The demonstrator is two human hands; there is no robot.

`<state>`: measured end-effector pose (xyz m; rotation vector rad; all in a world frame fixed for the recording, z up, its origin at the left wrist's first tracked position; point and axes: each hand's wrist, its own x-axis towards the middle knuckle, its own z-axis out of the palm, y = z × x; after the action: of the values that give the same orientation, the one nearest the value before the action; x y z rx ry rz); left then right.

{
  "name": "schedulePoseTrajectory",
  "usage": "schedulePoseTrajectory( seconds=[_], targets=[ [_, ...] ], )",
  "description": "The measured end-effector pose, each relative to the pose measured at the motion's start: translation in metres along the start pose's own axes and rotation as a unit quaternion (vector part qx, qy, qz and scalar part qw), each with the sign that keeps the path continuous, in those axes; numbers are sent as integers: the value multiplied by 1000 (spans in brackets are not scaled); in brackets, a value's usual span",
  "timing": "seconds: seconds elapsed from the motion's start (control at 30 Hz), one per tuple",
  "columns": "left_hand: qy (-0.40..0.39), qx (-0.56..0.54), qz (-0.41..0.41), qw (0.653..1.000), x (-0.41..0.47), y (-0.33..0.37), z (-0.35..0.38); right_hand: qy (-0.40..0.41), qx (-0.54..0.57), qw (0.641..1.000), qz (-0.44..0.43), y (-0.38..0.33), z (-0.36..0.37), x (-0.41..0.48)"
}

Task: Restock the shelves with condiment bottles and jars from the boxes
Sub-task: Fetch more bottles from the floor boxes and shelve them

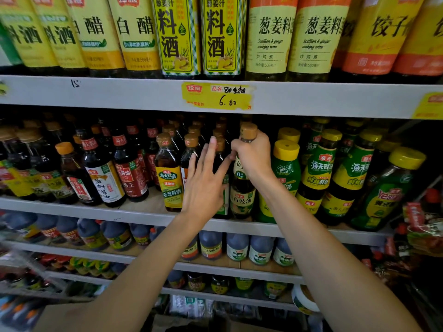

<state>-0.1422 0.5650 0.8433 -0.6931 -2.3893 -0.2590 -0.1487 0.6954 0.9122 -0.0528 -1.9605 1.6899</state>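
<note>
Head view. Shows a brown-capped soy sauce bottle [242, 197] straight below the yellow price tag [217, 97], upright at the front edge of the middle shelf [96, 209]. Gripped high up by the right hand [254, 156], fingers curled round the neck just under the cap.

Below the tag and a touch to its left, the left hand [203, 188], held flat with fingers [211, 149] straight and spread in front of the dark bottles of that row, holding nothing. Thumb stretched toward the right hand; touching it or not, impossible to tell.

Further left below the tag, a cooking wine bottle [170, 183] with a yellow and green label, then dark sauce bottles with red labels [130, 178]. Below the tag to the right, green bottles with yellow caps [287, 168], packed close together.

Above the tag, a row of tall yellow-labelled bottles [223, 37] on the top shelf. Far below the tag, squat dark jugs [211, 245] on the next shelf down, and more small jars beneath those, too blurred to name.
</note>
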Motion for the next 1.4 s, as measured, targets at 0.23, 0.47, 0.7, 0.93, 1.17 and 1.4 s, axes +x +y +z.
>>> schedulePoseTrajectory(
  seconds=[0.23,0.47,0.7,0.93,1.17,1.4],
  targets=[
    [22,-41,-10,999,-6,-1,7,65,-33,997,-19,13,4,5],
    [17,-17,13,1000,-6,-4,5,107,-74,991,-33,25,12,9],
    [-2,-10,22,1000,-9,-7,9,124,-97,987,20,19,16,16],
    [-11,-21,29,999,-12,-10,11,130,-87,988,16,20,16,11],
    [33,-32,50,998,-21,-15,12,122,-87,986,-67,20,14,-1],
    [122,-89,-56,987,-59,-14,8,104,-236,953,-160,26,14,-21]
  ],
)
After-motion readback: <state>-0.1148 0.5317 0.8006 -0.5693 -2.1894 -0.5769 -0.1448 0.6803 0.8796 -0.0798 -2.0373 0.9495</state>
